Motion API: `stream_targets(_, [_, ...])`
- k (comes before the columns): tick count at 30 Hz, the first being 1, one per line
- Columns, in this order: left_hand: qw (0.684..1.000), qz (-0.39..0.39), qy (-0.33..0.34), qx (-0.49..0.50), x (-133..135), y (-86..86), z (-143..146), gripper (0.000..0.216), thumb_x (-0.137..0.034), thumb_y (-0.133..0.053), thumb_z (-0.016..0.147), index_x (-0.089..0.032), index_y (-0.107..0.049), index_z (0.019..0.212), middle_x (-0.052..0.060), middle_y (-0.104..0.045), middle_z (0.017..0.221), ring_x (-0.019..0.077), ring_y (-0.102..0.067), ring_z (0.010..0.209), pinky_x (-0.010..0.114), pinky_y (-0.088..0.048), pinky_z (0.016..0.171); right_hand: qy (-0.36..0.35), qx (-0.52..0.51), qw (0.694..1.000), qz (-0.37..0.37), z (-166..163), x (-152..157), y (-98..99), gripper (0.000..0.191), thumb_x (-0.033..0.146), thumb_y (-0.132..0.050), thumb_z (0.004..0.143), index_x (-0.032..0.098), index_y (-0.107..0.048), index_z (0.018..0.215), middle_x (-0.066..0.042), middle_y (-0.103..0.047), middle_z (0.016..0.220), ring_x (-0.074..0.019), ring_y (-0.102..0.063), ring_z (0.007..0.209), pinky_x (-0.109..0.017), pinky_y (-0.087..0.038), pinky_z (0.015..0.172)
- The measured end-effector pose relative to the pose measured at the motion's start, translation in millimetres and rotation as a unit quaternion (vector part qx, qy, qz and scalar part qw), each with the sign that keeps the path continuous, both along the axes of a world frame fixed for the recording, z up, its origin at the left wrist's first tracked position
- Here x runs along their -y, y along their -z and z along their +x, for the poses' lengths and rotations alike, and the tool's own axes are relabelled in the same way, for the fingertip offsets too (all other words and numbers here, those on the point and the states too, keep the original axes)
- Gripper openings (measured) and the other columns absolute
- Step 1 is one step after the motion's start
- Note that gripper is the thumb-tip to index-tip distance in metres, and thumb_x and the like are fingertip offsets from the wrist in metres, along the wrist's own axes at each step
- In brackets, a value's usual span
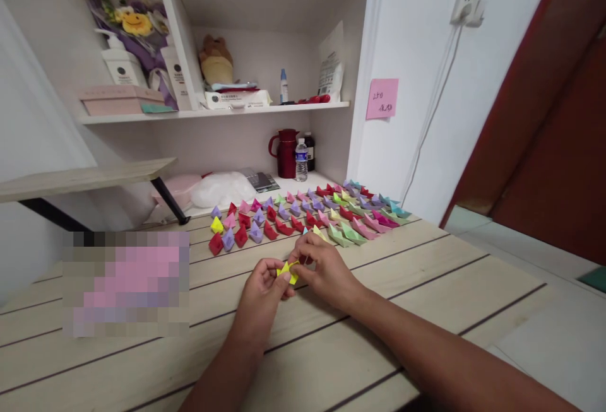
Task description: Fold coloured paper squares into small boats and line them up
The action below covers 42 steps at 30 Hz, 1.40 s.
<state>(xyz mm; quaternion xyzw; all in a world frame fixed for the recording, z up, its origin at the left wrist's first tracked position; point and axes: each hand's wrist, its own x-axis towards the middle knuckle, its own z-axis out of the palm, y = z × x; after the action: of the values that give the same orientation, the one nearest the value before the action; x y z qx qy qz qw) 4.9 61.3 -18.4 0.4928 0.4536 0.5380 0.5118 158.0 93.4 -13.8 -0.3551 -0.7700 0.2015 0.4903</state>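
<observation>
A small folded piece of yellow paper (286, 271) is held above the wooden table, between both hands. My left hand (263, 287) pinches it from the left, thumb on top. From the right, my right hand (322, 267) grips its other side with thumb and fingers closed; the fingers hide part of the paper. Just beyond the hands stand rows of small folded paper boats (284, 228) in red, purple, pink, green, yellow and blue.
The striped wooden table (331, 349) carries a blurred-out pink patch (137, 273) at left, near a small raised shelf (89, 177). Behind are a white bag (225, 190), a dark red jug (286, 154) and a water bottle (302, 161). A cable (428, 115) runs down the wall.
</observation>
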Motion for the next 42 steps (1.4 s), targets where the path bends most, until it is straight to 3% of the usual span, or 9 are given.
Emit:
stream_targets(9, [0.998,-0.010,0.048,0.039,-1,10.9,-6,0.028,-0.034,-0.071,0.075,-0.019,-0.055,0.093,-0.002,-0.060,0.077,0.0102,-0.056,0.066,0.026,-0.044,0.067,-0.005,0.016,1.000,0.001,-1,2,-0.2,0.018,0.003,-0.059,0.078,0.021,-0.062,0.078,0.000,-0.057,0.081,-0.0144,-0.055,0.071,-0.026,-0.043,0.065])
stream_targets(16, [0.998,0.000,0.052,0.032,-1,4.1,-6,0.024,-0.030,-0.070,0.074,-0.020,-0.056,0.090,-0.003,-0.060,0.082,0.0087,-0.055,0.064,0.026,-0.043,0.067,0.002,0.011,1.000,0.007,-3,4,-0.9,0.022,0.003,-0.057,0.075,0.022,-0.052,0.084,0.003,-0.055,0.078,-0.0126,-0.052,0.065,-0.023,-0.040,0.059])
stream_targets(20, [0.999,0.017,0.045,0.021,0,0.1,-4,0.022,-0.026,-0.071,0.071,-0.021,-0.055,0.084,-0.004,-0.060,0.083,0.0079,-0.056,0.061,0.024,-0.043,0.065,-0.006,0.014,0.999,0.028,-2,4,-0.1,0.022,0.001,-0.054,0.073,0.022,-0.048,0.075,0.002,-0.052,0.080,-0.0134,-0.050,0.068,-0.024,-0.039,0.060])
stream_targets(30, [0.999,0.036,0.036,0.010,-3,1.4,-2,0.019,-0.026,-0.069,0.068,-0.022,-0.053,0.078,-0.006,-0.060,0.072,0.0090,-0.055,0.056,0.024,-0.042,0.060,-0.002,0.015,0.999,0.048,-2,5,-0.2,0.034,-0.005,-0.054,0.070,0.022,-0.054,0.089,0.000,-0.053,0.092,-0.0123,-0.053,0.069,-0.024,-0.044,0.062])
stream_targets(36, [0.999,0.031,0.027,0.014,-4,1.0,-1,0.022,-0.027,-0.070,0.066,-0.022,-0.052,0.078,-0.006,-0.059,0.074,0.0083,-0.056,0.056,0.024,-0.042,0.059,-0.007,0.025,0.997,0.070,-1,7,-0.6,0.031,-0.006,-0.054,0.073,0.023,-0.060,0.083,-0.003,-0.052,0.104,-0.0175,-0.057,0.094,-0.027,-0.046,0.076])
stream_targets(42, [0.999,0.028,0.015,0.018,-4,2.0,0,0.023,-0.026,-0.070,0.064,-0.022,-0.051,0.077,-0.007,-0.059,0.068,0.0086,-0.055,0.054,0.023,-0.041,0.058,0.012,0.046,0.997,0.068,2,5,0.8,0.030,-0.001,-0.057,0.075,0.025,-0.063,0.088,-0.003,-0.053,0.105,-0.0185,-0.058,0.090,-0.029,-0.046,0.074])
